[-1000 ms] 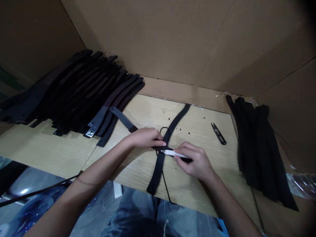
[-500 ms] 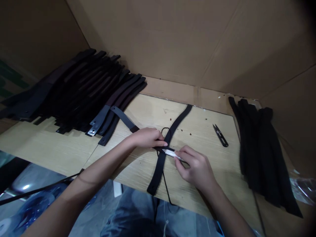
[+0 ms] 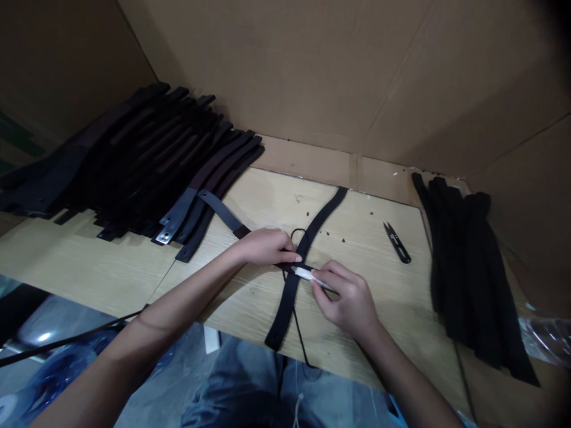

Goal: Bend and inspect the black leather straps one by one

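My left hand (image 3: 270, 246) is closed on a dark strap (image 3: 223, 214) with a grey end, pressing it down where it crosses a second black strap (image 3: 325, 214) lying lengthwise on the board. In my right hand (image 3: 350, 294), fingers pinch a white pen-like tool (image 3: 306, 273). Its pointed tip touches or nearly touches the crossing, just below my left fingertips. A thin black cord (image 3: 300, 333) loops around the crossing and runs down toward the board's front edge. The strap's part under my left hand is hidden.
Many dark straps (image 3: 147, 160) are piled at the left. More black straps (image 3: 477, 279) lie in a bundle at the right. Small black thread snips (image 3: 397, 242) rest on the wooden board (image 3: 383, 315). Cardboard walls (image 3: 294, 71) rise behind and at the sides.
The view has shifted very slightly. Both hands keep their hold, and the tool's tip stays at the crossing with almost no movement.
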{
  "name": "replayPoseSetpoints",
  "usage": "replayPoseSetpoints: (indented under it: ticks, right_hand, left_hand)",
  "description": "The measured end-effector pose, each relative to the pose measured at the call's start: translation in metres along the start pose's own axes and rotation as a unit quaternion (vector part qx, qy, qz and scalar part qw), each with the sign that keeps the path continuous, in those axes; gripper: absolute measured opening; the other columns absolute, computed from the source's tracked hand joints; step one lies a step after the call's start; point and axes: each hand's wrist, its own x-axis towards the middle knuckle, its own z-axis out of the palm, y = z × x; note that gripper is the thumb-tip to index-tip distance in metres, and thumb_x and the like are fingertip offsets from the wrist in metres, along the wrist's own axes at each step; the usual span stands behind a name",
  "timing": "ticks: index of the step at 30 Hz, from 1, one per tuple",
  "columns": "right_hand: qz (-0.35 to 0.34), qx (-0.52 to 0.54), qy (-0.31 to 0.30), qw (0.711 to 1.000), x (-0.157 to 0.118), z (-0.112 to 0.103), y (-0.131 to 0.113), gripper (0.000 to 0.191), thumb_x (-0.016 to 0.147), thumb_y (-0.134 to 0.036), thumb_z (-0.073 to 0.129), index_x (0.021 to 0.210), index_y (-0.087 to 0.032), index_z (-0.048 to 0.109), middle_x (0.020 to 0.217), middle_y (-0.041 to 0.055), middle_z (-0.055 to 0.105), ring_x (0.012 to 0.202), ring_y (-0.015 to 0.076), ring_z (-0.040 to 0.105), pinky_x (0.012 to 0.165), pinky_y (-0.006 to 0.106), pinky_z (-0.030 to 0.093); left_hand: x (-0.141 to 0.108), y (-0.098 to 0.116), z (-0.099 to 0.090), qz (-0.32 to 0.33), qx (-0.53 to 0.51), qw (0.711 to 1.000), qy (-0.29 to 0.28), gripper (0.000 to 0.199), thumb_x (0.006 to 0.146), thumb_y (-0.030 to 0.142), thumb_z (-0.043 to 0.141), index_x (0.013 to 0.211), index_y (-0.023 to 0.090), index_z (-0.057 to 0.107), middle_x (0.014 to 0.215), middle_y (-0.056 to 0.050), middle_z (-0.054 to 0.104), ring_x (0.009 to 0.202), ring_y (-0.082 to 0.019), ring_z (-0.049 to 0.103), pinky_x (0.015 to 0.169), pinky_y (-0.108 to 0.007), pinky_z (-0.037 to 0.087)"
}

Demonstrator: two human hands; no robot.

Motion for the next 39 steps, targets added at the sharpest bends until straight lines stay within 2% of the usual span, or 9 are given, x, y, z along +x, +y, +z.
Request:
replayPoseSetpoints:
  ticks: [7, 15, 26, 39]
  right_hand:
    - [0.005, 0.031, -0.006, 0.999, 0.002, -0.005, 0.005, 0.010, 0.081, -0.015, 0.060, 0.086, -0.019, 0.068, 0.081, 0.0036, 0.065, 0.072, 0.0156, 0.063, 0.065, 0.026, 0.052]
    - [-0.042, 0.061, 0.038, 0.997, 0.005, -0.024, 0.007, 0.014, 0.075, -0.009, 0.066, 0.087, -0.016, 0.067, 0.080, 0.0041, 0.065, 0.070, 0.0141, 0.062, 0.060, 0.025, 0.050]
    - [-0.030, 0.036, -0.007, 0.999, -0.001, -0.011, 0.006, 0.014, 0.079, -0.013, 0.063, 0.091, -0.017, 0.069, 0.082, 0.0041, 0.066, 0.072, 0.0156, 0.063, 0.062, 0.027, 0.052]
    - [-0.026, 0.034, -0.009, 0.999, -0.001, -0.009, 0.009, 0.014, 0.080, -0.013, 0.062, 0.091, -0.018, 0.068, 0.083, 0.0038, 0.066, 0.073, 0.0152, 0.063, 0.064, 0.027, 0.052]
  left_hand:
    - [0.000, 0.000, -0.001, 0.013, -0.005, 1.000, -0.008, 0.045, 0.088, 0.050, 0.050, 0.059, 0.017, 0.060, 0.048, 0.002, 0.056, 0.046, -0.009, 0.046, 0.048, -0.024, 0.024]
    - [-0.001, 0.000, -0.002, 0.030, -0.001, 1.000, -0.003, 0.043, 0.088, 0.047, 0.050, 0.061, 0.017, 0.062, 0.048, 0.002, 0.055, 0.045, -0.009, 0.044, 0.048, -0.024, 0.024]
    - [-0.002, 0.001, -0.002, 0.023, -0.007, 1.000, 0.001, 0.044, 0.088, 0.048, 0.050, 0.058, 0.017, 0.059, 0.047, 0.002, 0.053, 0.046, -0.009, 0.043, 0.048, -0.024, 0.024]
    - [-0.001, -0.001, -0.001, 0.027, 0.000, 1.000, -0.002, 0.044, 0.088, 0.049, 0.049, 0.061, 0.017, 0.061, 0.048, 0.001, 0.055, 0.047, -0.010, 0.045, 0.049, -0.024, 0.024]
